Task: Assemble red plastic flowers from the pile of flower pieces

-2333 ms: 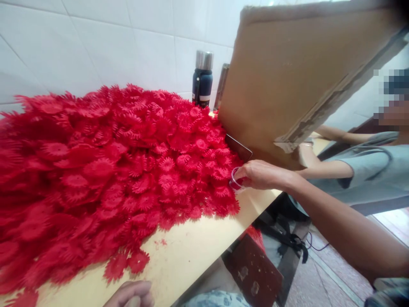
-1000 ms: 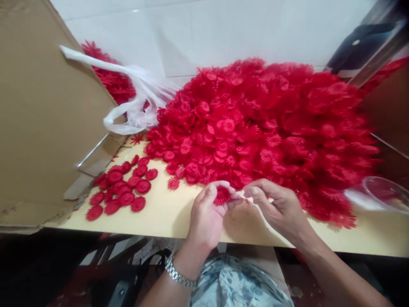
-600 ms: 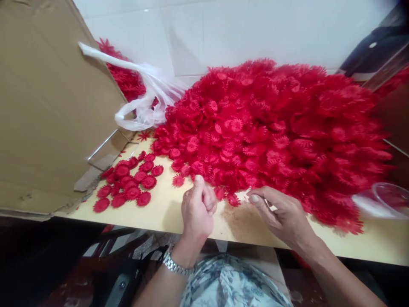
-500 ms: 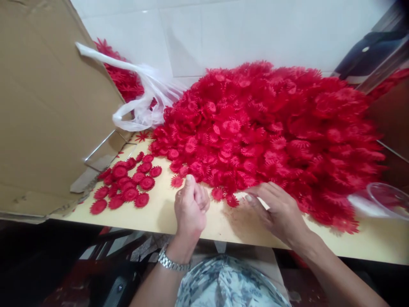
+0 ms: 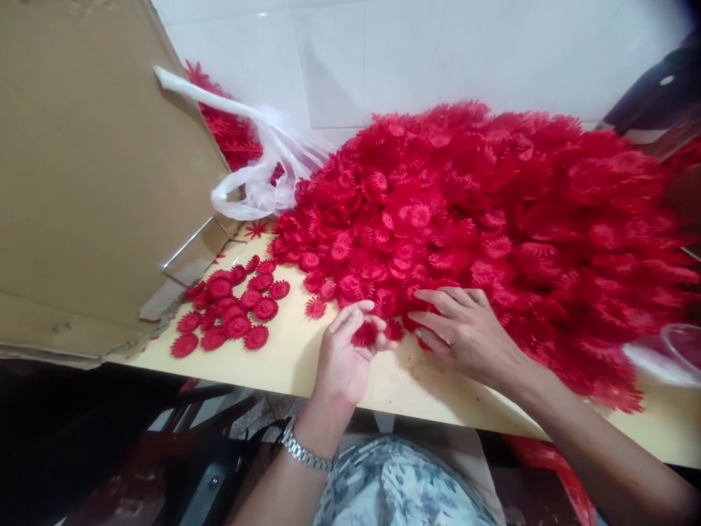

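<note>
A large heap of red cut-out flower pieces (image 5: 438,212) covers the back of the table. My left hand (image 5: 350,351), a metal watch on its wrist, is held at the heap's front edge with fingers curled but apart. Red petals show between its thumb and fingers; whether they rest in the hand or lie behind it I cannot tell. Just to the right, my right hand (image 5: 465,332) lies palm down with spread fingers reaching into the front of the heap. A separate cluster of layered, round red flowers (image 5: 230,310) lies left of my hands.
A big cardboard sheet or box side (image 5: 98,168) stands at the left. Beside it are a metal wire frame (image 5: 189,252) and a white plastic bag (image 5: 257,190) near more red pieces. A clear plastic container (image 5: 679,351) sits at the right. White tiled wall (image 5: 383,58) rises behind.
My left hand has gone from a closed fist to loosely opened fingers. My right hand has uncurled from a pinch and reached forward onto the heap. The camera view has shifted slightly.
</note>
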A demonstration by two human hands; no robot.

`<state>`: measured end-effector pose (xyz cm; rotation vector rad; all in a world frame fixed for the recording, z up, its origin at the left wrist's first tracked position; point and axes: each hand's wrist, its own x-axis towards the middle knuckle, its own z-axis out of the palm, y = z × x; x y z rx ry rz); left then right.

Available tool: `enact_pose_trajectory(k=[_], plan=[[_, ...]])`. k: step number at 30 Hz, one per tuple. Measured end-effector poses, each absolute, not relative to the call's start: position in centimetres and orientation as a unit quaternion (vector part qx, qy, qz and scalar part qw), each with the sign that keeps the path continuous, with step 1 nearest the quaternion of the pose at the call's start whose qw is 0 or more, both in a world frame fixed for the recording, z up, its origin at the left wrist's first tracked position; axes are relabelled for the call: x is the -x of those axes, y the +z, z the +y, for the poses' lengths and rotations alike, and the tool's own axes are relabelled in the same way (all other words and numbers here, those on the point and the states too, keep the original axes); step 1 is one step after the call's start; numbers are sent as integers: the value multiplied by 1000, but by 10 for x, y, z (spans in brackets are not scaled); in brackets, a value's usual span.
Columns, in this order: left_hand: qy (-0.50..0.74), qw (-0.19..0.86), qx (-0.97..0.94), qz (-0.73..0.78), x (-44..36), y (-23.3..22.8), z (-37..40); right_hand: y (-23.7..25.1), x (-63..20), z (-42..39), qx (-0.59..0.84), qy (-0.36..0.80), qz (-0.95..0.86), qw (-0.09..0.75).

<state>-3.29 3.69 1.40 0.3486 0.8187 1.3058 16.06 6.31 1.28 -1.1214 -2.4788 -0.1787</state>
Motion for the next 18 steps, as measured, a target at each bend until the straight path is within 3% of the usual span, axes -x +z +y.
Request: enact_pose_trajectory(k=[7,12,18], plan=[[621,689,-115,356,-7,27,33,43,-101,63,440,202,-745,459],[652,677,-118,321,-13,38,41,39,-62,58,422,326,-730,429],[656,667,-192,297,-2,37,43,39,-59,37,392,362,-734,421]])
